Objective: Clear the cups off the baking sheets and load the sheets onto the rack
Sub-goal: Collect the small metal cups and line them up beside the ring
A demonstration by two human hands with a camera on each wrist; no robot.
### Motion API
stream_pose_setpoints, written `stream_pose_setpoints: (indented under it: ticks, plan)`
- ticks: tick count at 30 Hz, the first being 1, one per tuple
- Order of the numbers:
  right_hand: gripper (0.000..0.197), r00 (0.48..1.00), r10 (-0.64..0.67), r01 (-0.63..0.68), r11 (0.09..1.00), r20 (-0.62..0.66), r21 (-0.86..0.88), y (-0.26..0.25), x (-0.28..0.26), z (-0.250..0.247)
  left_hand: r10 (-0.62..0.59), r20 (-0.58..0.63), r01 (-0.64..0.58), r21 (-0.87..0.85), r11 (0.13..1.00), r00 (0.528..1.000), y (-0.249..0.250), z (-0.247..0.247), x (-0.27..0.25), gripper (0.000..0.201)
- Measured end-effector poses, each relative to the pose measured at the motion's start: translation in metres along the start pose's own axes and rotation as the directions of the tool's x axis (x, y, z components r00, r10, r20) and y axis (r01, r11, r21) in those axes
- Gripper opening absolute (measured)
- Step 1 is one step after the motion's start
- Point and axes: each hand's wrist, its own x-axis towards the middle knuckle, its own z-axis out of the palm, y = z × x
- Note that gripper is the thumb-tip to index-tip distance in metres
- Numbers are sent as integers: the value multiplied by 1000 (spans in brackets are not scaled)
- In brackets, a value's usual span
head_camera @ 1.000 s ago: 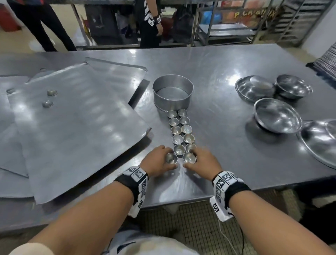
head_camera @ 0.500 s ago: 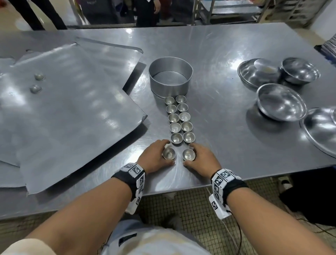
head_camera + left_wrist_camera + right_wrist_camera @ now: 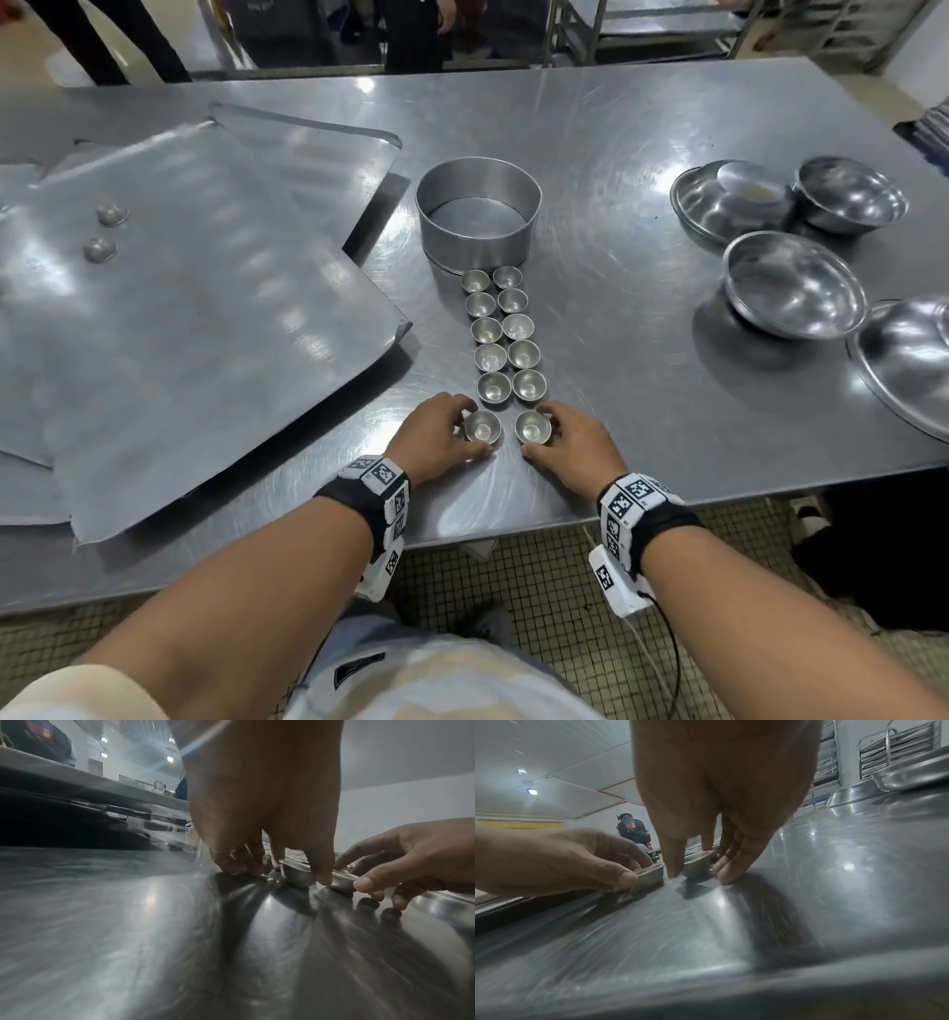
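With the left hand (image 3: 436, 437) and right hand (image 3: 570, 444) each pinching a cup (image 3: 482, 426), slide both gently into line without nudging the rows (image 3: 503, 334)

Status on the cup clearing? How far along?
Done: ten cups lined in two columns on the table. In hand: left hand and right hand each grip one more cup at the near end. Left: two cups on the top sheet; no sheets racked.
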Motion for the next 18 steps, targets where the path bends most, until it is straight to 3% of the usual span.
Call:
stream_pose_setpoints:
  ticks: [5, 9, 18]
  plan:
    - [56, 999, 26, -26, 1000, -31, 16, 4, 2, -1, -29, -18, 28, -37, 999, 999, 7, 3, 0, 65]
    - [53, 999, 34, -33, 999, -38, 20, 6, 3, 0, -81, -29, 81, -24, 996, 996, 6, 4, 0, 50]
    - [47, 999, 30, -28, 998, -34, 47, 7, 4, -1, -28, -30, 27, -33, 999, 999, 10, 8, 4, 40]
